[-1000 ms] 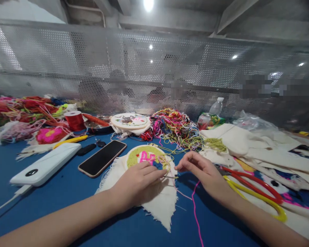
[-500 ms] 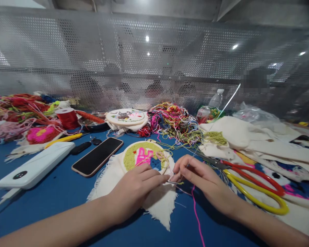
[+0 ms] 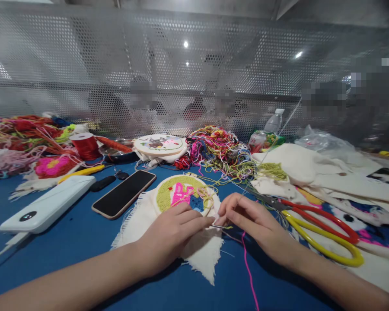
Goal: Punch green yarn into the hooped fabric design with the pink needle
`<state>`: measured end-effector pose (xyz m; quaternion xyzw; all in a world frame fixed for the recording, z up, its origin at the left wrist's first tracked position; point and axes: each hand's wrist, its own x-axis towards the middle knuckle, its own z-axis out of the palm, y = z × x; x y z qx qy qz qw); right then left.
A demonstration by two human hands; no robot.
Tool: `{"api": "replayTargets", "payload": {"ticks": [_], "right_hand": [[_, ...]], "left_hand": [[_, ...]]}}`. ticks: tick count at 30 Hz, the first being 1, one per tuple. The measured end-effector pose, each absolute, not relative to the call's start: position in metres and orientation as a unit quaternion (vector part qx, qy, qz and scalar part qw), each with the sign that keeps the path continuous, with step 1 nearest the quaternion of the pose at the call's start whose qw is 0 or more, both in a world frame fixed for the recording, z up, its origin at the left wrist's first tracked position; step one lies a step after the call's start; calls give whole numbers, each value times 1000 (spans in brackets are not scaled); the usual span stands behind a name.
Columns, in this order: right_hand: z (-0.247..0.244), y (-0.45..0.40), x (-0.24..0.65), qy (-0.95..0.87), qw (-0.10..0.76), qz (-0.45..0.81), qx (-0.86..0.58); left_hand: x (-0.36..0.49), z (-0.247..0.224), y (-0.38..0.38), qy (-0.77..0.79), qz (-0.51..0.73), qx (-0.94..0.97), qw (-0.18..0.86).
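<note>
At nine o'clock a white slab-shaped power bank (image 3: pixel 47 207) lies on our blue table (image 3: pixel 68 250), and just right of it a black phone in a tan case (image 3: pixel 124 194) rests face up. Our left hand (image 3: pixel 170 235) lies flat on the frayed cream cloth (image 3: pixel 201 252), fingers (image 3: pixel 194 222) narrowed together and pinching a thin metal needle (image 3: pixel 221 226) at the centre. Directly at twelve o'clock of that hand sits the round embroidery hoop with olive, pink and blue stitching (image 3: pixel 181 194), touching the fingertips. Our right hand (image 3: pixel 249 220) meets the left, its fingers closed narrowly on the needle's other end or its yellow-green thread; we cannot tell which. A loose pink yarn strand (image 3: pixel 248 268) trails toward six o'clock. At three o'clock lie the large red-and-yellow-handled scissors (image 3: pixel 324 239).

We judge the needle could prick a fingertip, since both pinches crowd its short shaft, and the loose threads by the hoop could snag and knot.
</note>
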<state>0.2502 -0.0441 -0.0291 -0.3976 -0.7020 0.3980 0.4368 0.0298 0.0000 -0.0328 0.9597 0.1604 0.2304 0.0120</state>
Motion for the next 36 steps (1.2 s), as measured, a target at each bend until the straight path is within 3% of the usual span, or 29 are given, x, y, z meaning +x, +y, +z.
{"api": "replayTargets", "payload": {"ticks": [15, 24, 36], "right_hand": [[-28, -44, 251, -749, 415, 327, -399], [-30, -45, 252, -688, 451, 370, -433], [-31, -45, 254, -722, 432, 329, -428]], "left_hand": [[29, -34, 1, 151, 243, 958, 1], [29, -33, 1, 154, 242, 958, 5], [29, -35, 2, 154, 237, 959, 9]]}}
